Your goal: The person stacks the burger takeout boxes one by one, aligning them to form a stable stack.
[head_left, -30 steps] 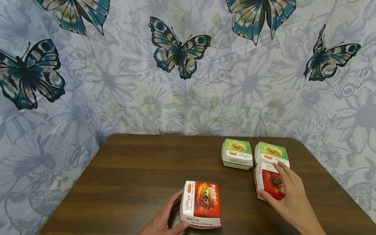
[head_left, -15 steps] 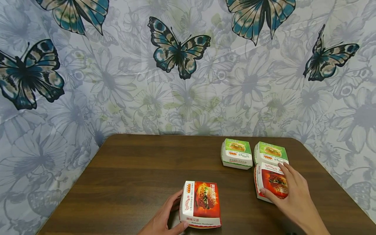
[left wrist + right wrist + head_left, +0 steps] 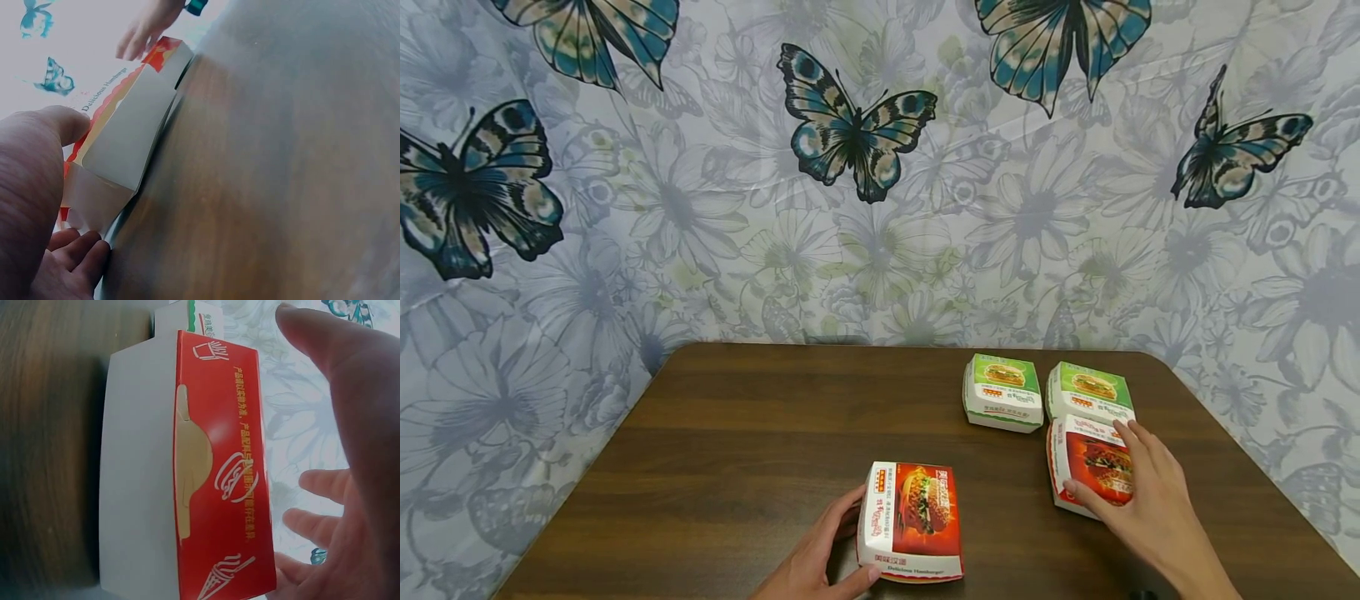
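Note:
A red-and-white hamburger box (image 3: 925, 512) sits at the front middle of the table. My left hand (image 3: 811, 554) holds its near left corner, the thumb on the front edge and the fingers at the left side; the left wrist view shows the thumb (image 3: 65, 125) against the printed edge of the box (image 3: 128, 128). Farther right stands a second red hamburger box (image 3: 1097, 458). Over its right side is my right hand (image 3: 1161, 508), fingers loosely spread. In the right wrist view, the thumb (image 3: 312, 337) stands away from this box (image 3: 225, 469).
Two green-and-white hamburger boxes (image 3: 1003, 392) stand side by side at the back right; the right one (image 3: 1093, 387) is directly behind the second red box. The brown wooden table (image 3: 737, 450) ends at a butterfly-patterned cloth (image 3: 715, 208).
My right hand has shifted slightly right and toward me, uncovering more of the second red box. The left hand and its box have stayed in place.

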The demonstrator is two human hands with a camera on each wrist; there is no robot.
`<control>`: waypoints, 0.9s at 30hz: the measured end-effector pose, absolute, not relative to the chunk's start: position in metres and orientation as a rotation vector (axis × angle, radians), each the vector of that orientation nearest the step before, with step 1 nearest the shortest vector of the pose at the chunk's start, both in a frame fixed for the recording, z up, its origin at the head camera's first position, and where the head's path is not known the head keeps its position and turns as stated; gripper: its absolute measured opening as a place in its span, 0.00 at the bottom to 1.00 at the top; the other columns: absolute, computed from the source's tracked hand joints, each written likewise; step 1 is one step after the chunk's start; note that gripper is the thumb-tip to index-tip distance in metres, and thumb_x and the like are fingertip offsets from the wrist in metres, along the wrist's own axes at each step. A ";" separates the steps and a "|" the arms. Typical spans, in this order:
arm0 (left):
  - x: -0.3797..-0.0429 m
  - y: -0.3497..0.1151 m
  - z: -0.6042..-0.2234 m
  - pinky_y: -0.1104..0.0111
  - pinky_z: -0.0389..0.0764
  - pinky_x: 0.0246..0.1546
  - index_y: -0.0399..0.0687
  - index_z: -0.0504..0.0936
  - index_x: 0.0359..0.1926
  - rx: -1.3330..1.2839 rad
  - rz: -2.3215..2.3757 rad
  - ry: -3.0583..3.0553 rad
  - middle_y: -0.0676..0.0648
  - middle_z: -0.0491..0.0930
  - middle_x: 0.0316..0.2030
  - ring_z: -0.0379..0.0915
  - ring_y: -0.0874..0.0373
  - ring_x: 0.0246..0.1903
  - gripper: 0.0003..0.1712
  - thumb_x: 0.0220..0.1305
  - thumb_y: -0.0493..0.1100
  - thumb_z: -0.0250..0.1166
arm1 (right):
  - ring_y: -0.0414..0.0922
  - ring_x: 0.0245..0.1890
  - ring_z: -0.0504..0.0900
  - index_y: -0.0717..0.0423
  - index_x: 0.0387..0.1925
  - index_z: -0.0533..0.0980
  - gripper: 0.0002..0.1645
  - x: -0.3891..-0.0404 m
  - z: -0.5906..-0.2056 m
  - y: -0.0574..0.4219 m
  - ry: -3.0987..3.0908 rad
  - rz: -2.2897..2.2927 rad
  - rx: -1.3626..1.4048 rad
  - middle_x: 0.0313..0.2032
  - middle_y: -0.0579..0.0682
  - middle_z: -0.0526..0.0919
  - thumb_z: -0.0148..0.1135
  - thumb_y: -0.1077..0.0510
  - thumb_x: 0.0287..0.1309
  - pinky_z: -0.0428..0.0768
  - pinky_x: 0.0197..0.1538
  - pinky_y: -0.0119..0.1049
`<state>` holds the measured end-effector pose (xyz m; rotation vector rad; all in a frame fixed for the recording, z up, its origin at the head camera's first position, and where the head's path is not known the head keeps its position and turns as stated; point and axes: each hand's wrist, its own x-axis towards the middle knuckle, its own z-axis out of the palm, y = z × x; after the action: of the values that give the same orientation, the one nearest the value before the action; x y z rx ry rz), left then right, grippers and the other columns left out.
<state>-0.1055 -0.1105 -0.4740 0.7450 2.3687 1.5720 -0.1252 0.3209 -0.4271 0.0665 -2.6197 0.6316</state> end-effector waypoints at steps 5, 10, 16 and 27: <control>-0.105 -0.111 -0.474 0.68 0.74 0.64 0.62 0.50 0.81 0.756 1.562 2.387 0.45 0.63 0.72 0.69 0.58 0.65 0.46 0.72 0.56 0.66 | 0.74 0.67 0.54 0.65 0.76 0.55 0.67 -0.127 -0.431 0.324 -2.650 0.641 0.062 0.70 0.75 0.58 0.79 0.37 0.48 0.52 0.69 0.77; -0.106 -0.110 -0.475 0.68 0.74 0.64 0.61 0.50 0.80 0.761 1.556 2.396 0.45 0.64 0.71 0.69 0.58 0.65 0.46 0.71 0.56 0.66 | 0.74 0.67 0.55 0.63 0.77 0.54 0.67 -0.129 -0.434 0.325 -2.663 0.656 0.071 0.70 0.75 0.57 0.79 0.37 0.48 0.54 0.66 0.79; -0.106 -0.111 -0.474 0.69 0.74 0.64 0.60 0.50 0.80 0.752 1.550 2.384 0.44 0.64 0.71 0.69 0.58 0.65 0.46 0.72 0.56 0.65 | 0.74 0.66 0.56 0.64 0.76 0.55 0.68 -0.130 -0.439 0.326 -2.635 0.647 0.086 0.69 0.76 0.58 0.82 0.39 0.43 0.52 0.70 0.76; -0.105 -0.111 -0.474 0.68 0.74 0.64 0.61 0.50 0.80 0.760 1.532 2.401 0.45 0.64 0.71 0.69 0.59 0.65 0.46 0.72 0.57 0.65 | 0.79 0.64 0.57 0.65 0.76 0.51 0.71 -0.135 -0.433 0.331 -2.809 0.646 -0.035 0.72 0.79 0.51 0.79 0.33 0.45 0.62 0.58 0.82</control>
<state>-0.1055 -0.1112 -0.4743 0.7603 2.4009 1.5322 -0.1346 0.3310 -0.4327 -0.0348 -2.8087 0.6464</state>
